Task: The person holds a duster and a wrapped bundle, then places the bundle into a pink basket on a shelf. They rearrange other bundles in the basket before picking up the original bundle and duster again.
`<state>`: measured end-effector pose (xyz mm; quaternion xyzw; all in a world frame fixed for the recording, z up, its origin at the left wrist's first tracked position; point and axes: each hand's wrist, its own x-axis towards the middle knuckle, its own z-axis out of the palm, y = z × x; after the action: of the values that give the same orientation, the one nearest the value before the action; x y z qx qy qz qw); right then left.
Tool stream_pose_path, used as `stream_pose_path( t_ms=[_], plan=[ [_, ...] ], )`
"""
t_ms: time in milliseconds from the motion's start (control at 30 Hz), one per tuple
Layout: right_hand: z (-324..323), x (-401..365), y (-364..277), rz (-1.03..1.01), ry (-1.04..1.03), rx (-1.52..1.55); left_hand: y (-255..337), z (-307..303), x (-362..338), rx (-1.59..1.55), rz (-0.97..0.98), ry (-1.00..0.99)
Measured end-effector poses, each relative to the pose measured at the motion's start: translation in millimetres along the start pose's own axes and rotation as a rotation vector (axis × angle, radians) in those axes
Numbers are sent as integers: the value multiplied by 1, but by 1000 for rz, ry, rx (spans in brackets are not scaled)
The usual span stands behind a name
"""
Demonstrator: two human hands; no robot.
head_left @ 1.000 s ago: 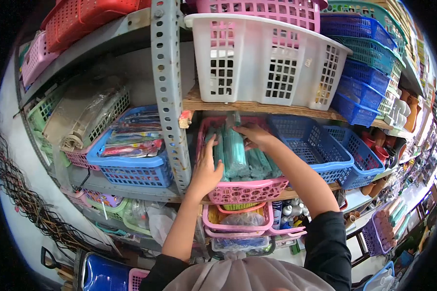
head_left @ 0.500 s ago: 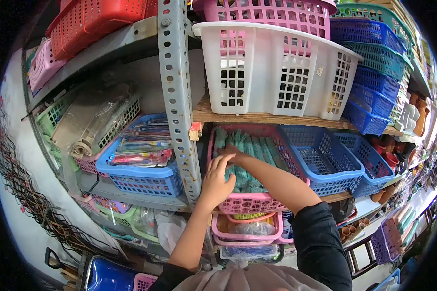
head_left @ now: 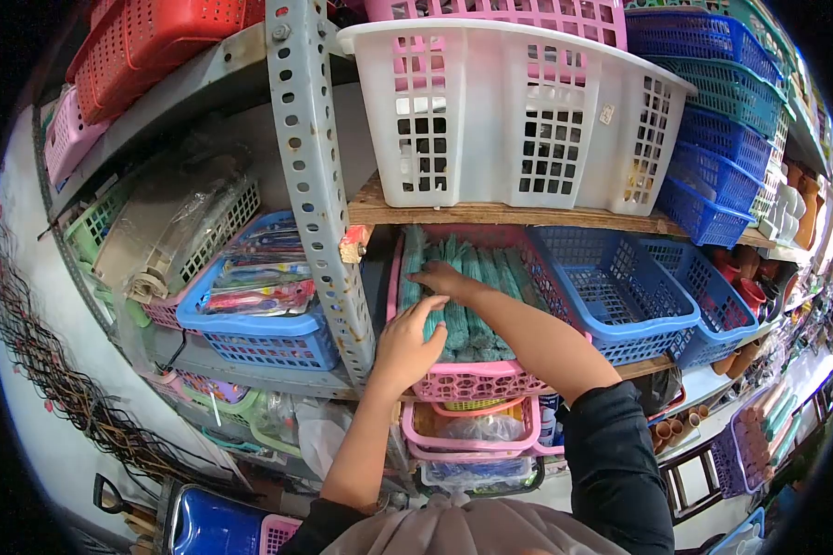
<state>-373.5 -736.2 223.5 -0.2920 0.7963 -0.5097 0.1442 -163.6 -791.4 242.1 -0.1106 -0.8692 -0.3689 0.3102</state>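
A pink basket (head_left: 477,381) on the middle shelf holds several long green bundles (head_left: 477,319) laid side by side, each looking like thin strands in a clear wrap. At the basket's left side, my right hand (head_left: 449,280) reaches in with its curled fingers on the leftmost green bundle (head_left: 411,264). Just below it, my left hand (head_left: 405,347) lies over the near end of that bundle and the basket's left rim. Its fingers are stretched out and the thumb stands apart. Part of the bundle is hidden under this hand.
Blue baskets (head_left: 620,319) stand right of the pink one. A perforated metal post (head_left: 310,176) rises close to my left hand. Overhead, a white crate (head_left: 491,120) sits on a wooden shelf (head_left: 518,218). Another blue basket (head_left: 268,347) with packaged items is beyond the post.
My right hand has shifted slightly up and left, and more of its fingers show on the bundle. My left hand has moved slightly left and down. The view has shifted a little.
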Motion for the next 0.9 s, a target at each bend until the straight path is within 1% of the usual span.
stream_pose_path(
  t_ms=[133, 200, 233, 300, 333, 400, 433, 500, 600, 733, 800, 900],
  plan=[
    [1, 17, 23, 16, -61, -94, 0, 0, 0, -23, -16, -10],
    [0, 30, 36, -143, -234, -294, 0, 0, 0, -23, -24, -12],
    [0, 33, 38, -144, -233, -294, 0, 0, 0, -24, -32, -13],
    [2, 37, 38, -67, -284, -417, 1, 0, 0, -21, -40, -16],
    [2, 27, 24, -68, -284, -417, 1, 0, 0, -19, -49, -20],
    [1, 13, 7, 103, -183, -421, 2, 0, 0, -21, -55, -22],
    [2, 14, 12, 103, -183, -420, 3, 0, 0, -23, -61, -24],
    [7, 7, 11, -148, 147, -527, 2, 0, 0, -22, -61, -25],
    [1, 3, 2, -105, 98, -543, 2, 1, 0, -17, -60, -25],
    [-3, 5, 2, -101, 105, -514, 1, 1, 0, -15, -67, -23],
    [-7, 4, -1, -112, 70, -368, 2, -1, 0, 2, -89, -52],
    [-10, -8, -6, -100, 100, -296, 7, -4, 1, 19, -125, -87]
  ],
)
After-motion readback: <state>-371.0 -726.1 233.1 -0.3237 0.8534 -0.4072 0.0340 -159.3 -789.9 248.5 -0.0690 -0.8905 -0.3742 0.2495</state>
